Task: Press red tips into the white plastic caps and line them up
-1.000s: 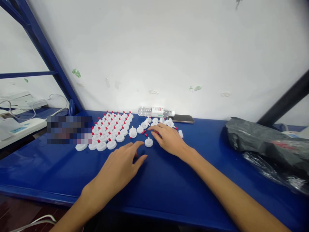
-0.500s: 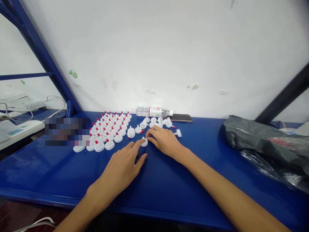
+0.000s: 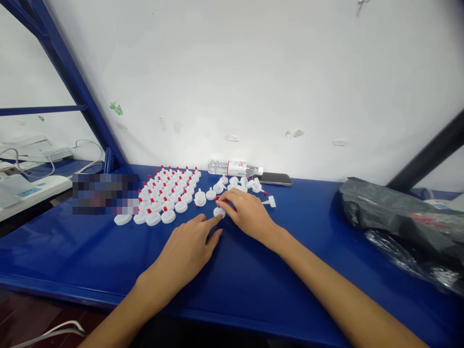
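Observation:
Under the index fingertip of my left hand (image 3: 190, 244) a round white nozzle cap (image 3: 218, 212) lies on the blue table. The left thumb is stretched out apart from it, and the other fingers are bent. The fingertips of my right hand (image 3: 246, 210) are pinched together over the nozzle of that cap; whatever is between them is too small and covered to name. A bit of red shows just behind these fingertips. Left of the hands, rows of white caps with red tips (image 3: 168, 215) stand upright. Beyond the hands lie several loose white nozzle caps (image 3: 200, 198).
A clear water bottle (image 3: 235, 167) lies along the wall, with a dark phone (image 3: 276, 179) beside it. At the right is a grey plastic bag (image 3: 391, 208). A blurred-out patch (image 3: 105, 193) covers something at the left. Blue frame posts (image 3: 72, 82) rise at the left.
The view has shifted slightly. My right fingertips have moved from beside the cap to above its nozzle. My left index fingertip has slid to the cap's near right side.

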The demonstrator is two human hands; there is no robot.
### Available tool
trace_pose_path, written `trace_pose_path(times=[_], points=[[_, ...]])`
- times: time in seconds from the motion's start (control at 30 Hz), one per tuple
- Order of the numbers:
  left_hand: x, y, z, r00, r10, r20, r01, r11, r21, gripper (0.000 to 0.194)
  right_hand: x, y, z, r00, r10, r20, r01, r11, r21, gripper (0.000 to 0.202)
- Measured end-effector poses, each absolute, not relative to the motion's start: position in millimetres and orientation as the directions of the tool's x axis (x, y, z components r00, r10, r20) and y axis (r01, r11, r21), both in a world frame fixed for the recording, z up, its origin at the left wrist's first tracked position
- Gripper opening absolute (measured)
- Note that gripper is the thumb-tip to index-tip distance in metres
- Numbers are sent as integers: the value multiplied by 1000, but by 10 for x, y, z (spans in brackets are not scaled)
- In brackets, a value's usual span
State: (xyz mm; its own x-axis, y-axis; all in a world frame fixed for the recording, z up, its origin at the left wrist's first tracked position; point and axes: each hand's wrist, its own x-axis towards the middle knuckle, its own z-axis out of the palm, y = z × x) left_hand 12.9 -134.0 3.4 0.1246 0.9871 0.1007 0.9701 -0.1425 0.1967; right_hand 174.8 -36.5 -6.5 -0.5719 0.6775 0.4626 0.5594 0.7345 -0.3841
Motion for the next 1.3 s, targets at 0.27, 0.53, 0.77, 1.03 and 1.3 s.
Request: trace_pose_path(times=[0.27,0.53,0.77,1.03,1.3], points=[[135,-1358,40,150,979,136,962,-176,207,41,1725,-374,-33,-576,725,378,581,688,-434,21],[112,-1358,138,6,943,333,952,-107,287,25,1719,-362,-3,-643,745,176,367,501,-784,20],[112,-1381,145,49,929,366,926,-180,333,23,1697,-347,-29,-696,718,-22,269,233,-935,22],[54,-1337,94,82,934,348,897,-221,383,22,1775,-308,-38,-778,627,-23,228,248,-941,39],[21,-1307,99,74,949,306,887,-203,415,20,1813,-252,-60,-814,579,-46,233,254,-939,40]])
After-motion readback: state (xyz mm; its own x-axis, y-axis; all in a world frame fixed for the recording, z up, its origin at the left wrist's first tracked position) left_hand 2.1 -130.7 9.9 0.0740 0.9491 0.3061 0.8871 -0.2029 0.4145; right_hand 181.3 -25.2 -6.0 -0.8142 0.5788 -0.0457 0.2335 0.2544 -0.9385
